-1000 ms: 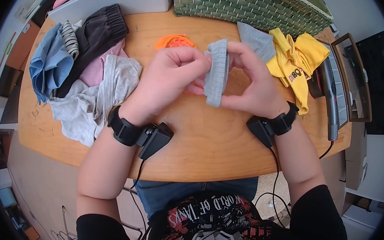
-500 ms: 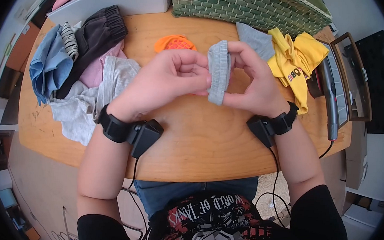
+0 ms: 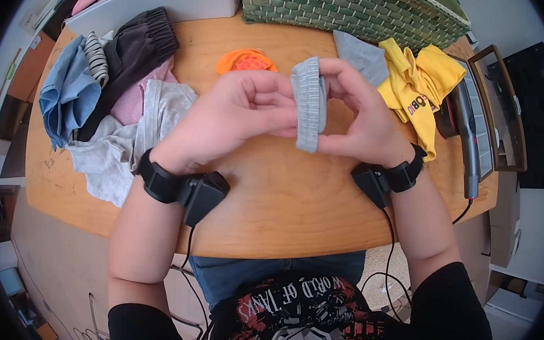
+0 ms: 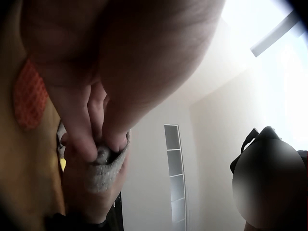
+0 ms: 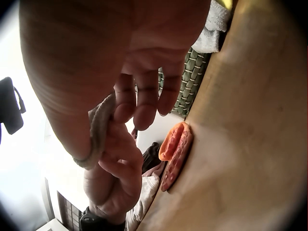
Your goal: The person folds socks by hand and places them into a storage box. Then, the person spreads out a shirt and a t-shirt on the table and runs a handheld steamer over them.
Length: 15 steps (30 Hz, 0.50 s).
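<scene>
Left hand (image 3: 232, 112): fingers bunched, sock (image 3: 306, 106) pinched from 9 o'clock. Right hand (image 3: 369, 111): thumb and fingers spread, sock gripped from 3. Its long axis is set 12-to-6, neither hand nearer. Orange item (image 3: 245, 60) seen at 10–11.

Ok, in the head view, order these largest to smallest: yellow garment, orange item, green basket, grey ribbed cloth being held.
1. Green basket
2. Yellow garment
3. Grey ribbed cloth, probably enlarged by nearness
4. Orange item, judged by its visible part
</scene>
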Available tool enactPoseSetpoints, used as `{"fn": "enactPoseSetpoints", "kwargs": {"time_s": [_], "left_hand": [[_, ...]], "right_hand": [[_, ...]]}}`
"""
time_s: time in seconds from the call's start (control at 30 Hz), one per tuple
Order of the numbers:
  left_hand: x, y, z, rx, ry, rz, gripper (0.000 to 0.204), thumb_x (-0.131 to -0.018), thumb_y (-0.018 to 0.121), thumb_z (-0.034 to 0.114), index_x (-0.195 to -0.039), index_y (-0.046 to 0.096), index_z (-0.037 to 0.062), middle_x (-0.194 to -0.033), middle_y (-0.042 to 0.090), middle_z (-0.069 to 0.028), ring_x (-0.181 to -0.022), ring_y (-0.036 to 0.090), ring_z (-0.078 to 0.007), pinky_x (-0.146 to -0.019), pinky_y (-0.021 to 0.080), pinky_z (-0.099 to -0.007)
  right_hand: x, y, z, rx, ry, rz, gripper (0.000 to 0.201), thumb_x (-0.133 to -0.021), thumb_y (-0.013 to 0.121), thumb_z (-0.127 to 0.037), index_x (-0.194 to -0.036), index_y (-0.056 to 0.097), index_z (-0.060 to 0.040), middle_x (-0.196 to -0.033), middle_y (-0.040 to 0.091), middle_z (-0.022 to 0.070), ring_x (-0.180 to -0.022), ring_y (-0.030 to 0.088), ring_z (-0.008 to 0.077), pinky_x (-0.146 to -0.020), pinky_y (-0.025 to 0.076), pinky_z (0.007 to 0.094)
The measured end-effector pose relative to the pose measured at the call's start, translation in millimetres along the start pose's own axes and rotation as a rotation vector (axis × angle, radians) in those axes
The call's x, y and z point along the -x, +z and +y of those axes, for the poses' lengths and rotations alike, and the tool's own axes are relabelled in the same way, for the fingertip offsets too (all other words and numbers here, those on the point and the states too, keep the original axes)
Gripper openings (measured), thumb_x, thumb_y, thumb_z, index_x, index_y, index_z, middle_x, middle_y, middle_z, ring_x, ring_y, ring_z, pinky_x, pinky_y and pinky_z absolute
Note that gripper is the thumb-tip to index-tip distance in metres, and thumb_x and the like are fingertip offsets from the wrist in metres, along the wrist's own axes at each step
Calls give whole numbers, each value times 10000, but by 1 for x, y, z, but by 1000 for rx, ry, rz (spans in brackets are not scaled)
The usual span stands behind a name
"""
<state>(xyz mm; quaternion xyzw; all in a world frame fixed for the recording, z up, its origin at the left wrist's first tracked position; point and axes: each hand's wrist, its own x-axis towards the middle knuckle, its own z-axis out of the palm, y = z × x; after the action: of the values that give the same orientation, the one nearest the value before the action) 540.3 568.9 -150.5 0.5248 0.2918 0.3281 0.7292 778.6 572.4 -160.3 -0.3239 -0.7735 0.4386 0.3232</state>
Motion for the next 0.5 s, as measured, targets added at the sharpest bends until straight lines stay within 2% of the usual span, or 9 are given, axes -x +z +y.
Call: {"fn": "enactPoseSetpoints", "kwargs": {"time_s": [0.03, 0.23, 0.3, 0.5], "left_hand": [[1, -1, 3, 90, -74, 12, 216, -989, 662, 121, -1158, 652, -12, -1068, 723, -75, -963, 705, -120, -897, 580, -265], [-3, -1, -14, 156, -38, 52, 224, -1010, 650, 182, -1120, 673, -13, -1055, 728, -75, -941, 713, -121, -868, 593, -265], [-4, 2, -15, 137, -27, 32, 220, -1009, 652, 182, -1112, 677, -11, -1051, 729, -71, -935, 713, -118, -862, 593, -261], [-4, 6, -15, 96, -1, 26, 213, -1007, 657, 183, -1102, 686, -5, -1026, 737, -55, -912, 712, -104, -836, 588, -244]], "right_hand": [[0, 0, 0, -1, 0, 0, 808, -736, 867, -119, -1414, 436, -36, -1312, 599, 58, -1222, 581, 169, -1076, 428, 338], [0, 2, 1, -5, 8, -18, 832, -718, 875, -102, -1409, 416, -47, -1288, 604, 57, -1203, 591, 172, -1066, 436, 336], [-2, 6, -1, -52, -110, 33, 804, -704, 881, -115, -1368, 438, -23, -1050, 620, 39, -954, 625, 130, -828, 513, 282], [-1, 5, 0, -37, -113, -6, 833, -699, 881, -99, -1375, 400, -31, -1074, 633, 51, -987, 643, 131, -867, 504, 287]]}}
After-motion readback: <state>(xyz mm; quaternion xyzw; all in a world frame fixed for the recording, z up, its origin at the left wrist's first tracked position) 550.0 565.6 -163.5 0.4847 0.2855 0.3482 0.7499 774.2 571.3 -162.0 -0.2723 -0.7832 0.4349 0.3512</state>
